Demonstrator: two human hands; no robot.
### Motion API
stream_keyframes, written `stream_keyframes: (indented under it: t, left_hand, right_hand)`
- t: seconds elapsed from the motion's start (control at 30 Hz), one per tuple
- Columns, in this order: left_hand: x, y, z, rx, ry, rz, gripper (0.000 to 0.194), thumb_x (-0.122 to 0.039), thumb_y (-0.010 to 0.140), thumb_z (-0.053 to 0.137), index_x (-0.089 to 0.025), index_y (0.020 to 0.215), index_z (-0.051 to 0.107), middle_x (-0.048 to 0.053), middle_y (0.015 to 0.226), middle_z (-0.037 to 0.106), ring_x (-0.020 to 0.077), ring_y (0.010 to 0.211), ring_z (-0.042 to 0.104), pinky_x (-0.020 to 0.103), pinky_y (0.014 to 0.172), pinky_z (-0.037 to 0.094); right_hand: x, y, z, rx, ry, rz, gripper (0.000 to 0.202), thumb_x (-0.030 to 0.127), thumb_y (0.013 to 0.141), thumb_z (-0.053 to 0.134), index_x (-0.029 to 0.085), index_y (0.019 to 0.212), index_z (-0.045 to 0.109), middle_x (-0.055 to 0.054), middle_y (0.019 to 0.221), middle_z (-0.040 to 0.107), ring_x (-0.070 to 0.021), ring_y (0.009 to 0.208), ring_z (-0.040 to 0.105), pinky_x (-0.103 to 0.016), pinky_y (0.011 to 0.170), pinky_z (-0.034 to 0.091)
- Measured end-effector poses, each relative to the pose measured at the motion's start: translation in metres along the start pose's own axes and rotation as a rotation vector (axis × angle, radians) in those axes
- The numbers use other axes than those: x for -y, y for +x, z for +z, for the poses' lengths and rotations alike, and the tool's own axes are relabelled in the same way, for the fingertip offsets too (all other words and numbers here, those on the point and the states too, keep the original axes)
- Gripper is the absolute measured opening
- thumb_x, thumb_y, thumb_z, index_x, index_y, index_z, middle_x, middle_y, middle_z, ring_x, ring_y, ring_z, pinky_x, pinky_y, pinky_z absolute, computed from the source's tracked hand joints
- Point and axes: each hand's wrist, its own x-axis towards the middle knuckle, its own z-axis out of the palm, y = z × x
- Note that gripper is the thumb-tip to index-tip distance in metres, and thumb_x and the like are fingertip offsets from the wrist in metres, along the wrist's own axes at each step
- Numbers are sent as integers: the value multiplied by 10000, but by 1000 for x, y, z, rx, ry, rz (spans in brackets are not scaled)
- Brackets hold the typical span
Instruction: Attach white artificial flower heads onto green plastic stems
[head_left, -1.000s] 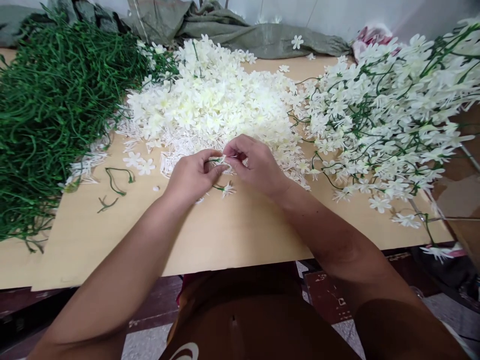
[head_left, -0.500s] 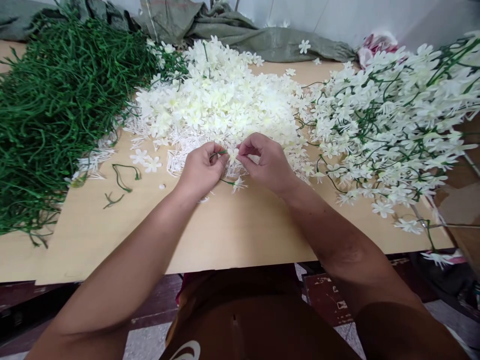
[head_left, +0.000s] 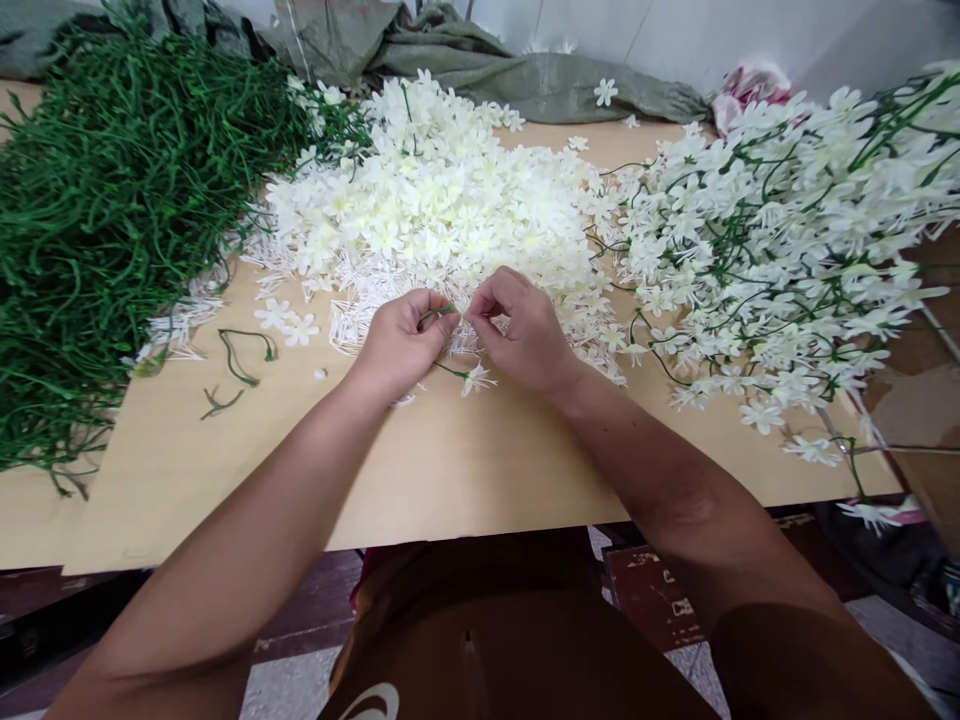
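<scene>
My left hand [head_left: 405, 345] is closed in a pinch on a green plastic stem [head_left: 450, 371], which sticks out below the fingers. At the stem's lower end hangs an artificial white flower [head_left: 476, 380]. My right hand [head_left: 523, 332] is also pinched, its fingertips almost meeting those of the left. Whatever lies between the right fingertips is too small and hidden to make out. Just behind both hands spreads a heap of loose white flower heads [head_left: 442, 200], with white stamens [head_left: 351, 325] at its near edge.
A large pile of green stems [head_left: 135, 190] covers the left side. Finished-looking flower sprays [head_left: 772, 250] are heaped at the right. Loose stem pieces [head_left: 238, 372] and white petals [head_left: 300, 328] lie on the tabletop [head_left: 465, 460]. Grey-green cloth [head_left: 517, 85] runs along the wall.
The white flower head seen between my fingertips half a second ago no longer shows there. My right hand has shifted slightly left, closer to the left hand.
</scene>
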Motion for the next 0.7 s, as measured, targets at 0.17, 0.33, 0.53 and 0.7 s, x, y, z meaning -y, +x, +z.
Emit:
stream_keyframes:
  t: [0.17, 0.33, 0.53, 0.7]
  left_hand:
    - [-3, -4, -3, 57, -175, -102, 140, -219, 672, 727, -158, 748, 626, -67, 495, 463, 50, 414, 352, 186, 412, 253]
    - [-9, -6, -7, 76, -259, -146, 140, -214, 660, 738, -137, 751, 665, -81, 453, 419, 33, 385, 300, 182, 387, 226]
    - [-12, -7, -5, 26, -197, -102, 125, -169, 683, 713, -153, 791, 651, -75, 507, 481, 40, 412, 340, 176, 418, 314]
    - [-6, -5, -1, 33, -207, -74, 122, -208, 684, 722, -152, 756, 641, -58, 556, 531, 58, 479, 425, 183, 485, 383]
  right_hand:
    - [3, -1, 1, -12, 9, -22, 178, 70, 821, 496, 220, 735, 455, 2, 738, 520, -124, 680, 483, -279, 636, 453]
    - [-2, 2, 0, -10, 334, 237, 132, 167, 783, 605, 207, 766, 481, 31, 707, 545, -102, 652, 532, -259, 615, 481]
    - [-13, 6, 1, -71, 572, 381, 272, 300, 748, 713, 218, 757, 454, 55, 679, 572, -80, 590, 569, -252, 601, 522]
    - [-10, 5, 5, -46, 617, 384, 320, 358, 716, 741, 217, 752, 457, 55, 682, 568, -82, 607, 560, -258, 613, 517]
